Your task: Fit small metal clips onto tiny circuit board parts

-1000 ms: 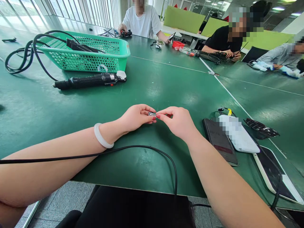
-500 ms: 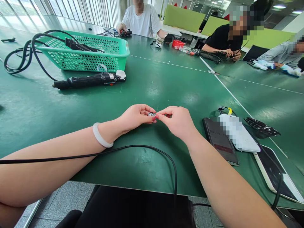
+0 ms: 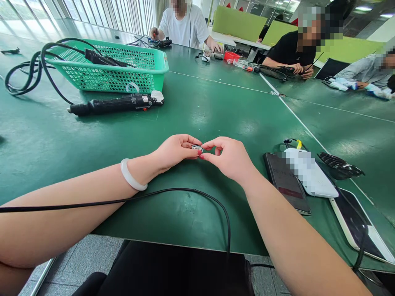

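Note:
A small black-and-silver piece, perhaps a tiny circuit board (image 3: 196, 147), is between my two hands above the green table. My left hand (image 3: 176, 151), with a white bangle at its wrist, pinches it between thumb and fingers. At the piece's right end, my right hand (image 3: 230, 156) has its thumb and forefinger closed on the edge. The fingertips cover part of the piece, and its details are too small to make out.
Beyond my left hand lies a black electric screwdriver (image 3: 114, 103), its cable looping by a green basket (image 3: 111, 76). A black cable (image 3: 173, 190) crosses my left forearm. At right are a dark phone (image 3: 285, 183), a white device (image 3: 311, 174) and another phone (image 3: 361, 226). Several people sit around.
My right thumb and forefinger have spread slightly at the piece, and more of it shows. Across the table, the person in white has shifted both hands.

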### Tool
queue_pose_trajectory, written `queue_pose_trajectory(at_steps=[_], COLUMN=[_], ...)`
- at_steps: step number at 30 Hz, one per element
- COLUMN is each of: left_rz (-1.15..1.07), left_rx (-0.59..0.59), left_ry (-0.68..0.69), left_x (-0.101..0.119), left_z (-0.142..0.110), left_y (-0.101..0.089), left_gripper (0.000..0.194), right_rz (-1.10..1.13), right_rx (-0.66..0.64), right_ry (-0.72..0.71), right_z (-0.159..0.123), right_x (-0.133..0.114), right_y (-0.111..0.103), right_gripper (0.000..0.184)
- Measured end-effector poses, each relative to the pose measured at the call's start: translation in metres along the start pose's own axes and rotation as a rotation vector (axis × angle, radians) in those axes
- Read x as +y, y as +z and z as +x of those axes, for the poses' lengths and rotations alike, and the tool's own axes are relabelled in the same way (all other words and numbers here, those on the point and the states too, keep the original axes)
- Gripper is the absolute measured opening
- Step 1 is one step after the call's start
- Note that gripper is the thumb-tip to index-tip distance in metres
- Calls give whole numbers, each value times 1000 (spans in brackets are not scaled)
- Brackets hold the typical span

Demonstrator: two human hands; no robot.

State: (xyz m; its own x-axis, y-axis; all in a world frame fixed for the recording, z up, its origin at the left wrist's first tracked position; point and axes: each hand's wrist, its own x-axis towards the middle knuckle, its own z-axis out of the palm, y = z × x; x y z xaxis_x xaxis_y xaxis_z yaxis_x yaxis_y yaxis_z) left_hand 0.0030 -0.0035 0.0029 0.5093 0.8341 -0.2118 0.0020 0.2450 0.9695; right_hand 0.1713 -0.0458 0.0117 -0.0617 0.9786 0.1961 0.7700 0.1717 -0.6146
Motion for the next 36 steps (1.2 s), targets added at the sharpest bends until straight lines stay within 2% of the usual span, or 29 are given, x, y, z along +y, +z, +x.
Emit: queue_pose_trajectory(at_steps=[10,15,22,29,36], left_rz=[30,5,8,3,12], left_rx=[-22,-9,10,-28,-49], left_ry=[11,0,-35,-90,-107], left_x=[-3,-2,-2,-1,0], left_z=[3,3,3,5,6], left_y=[-3,-2,-3,-7,-10], left_gripper=[27,17,17,10,11], right_rz=[11,12,-15,-26,-10], right_rx=[11,15,24,6,-9], right_ry=[-24,-40,-92,-102,-80], right_z=[1,1,0,-2,-1], right_x=[3,2,-1,-1,-1], right_y=[0,1,4,3,3], right_gripper=[17,17,14,13,14])
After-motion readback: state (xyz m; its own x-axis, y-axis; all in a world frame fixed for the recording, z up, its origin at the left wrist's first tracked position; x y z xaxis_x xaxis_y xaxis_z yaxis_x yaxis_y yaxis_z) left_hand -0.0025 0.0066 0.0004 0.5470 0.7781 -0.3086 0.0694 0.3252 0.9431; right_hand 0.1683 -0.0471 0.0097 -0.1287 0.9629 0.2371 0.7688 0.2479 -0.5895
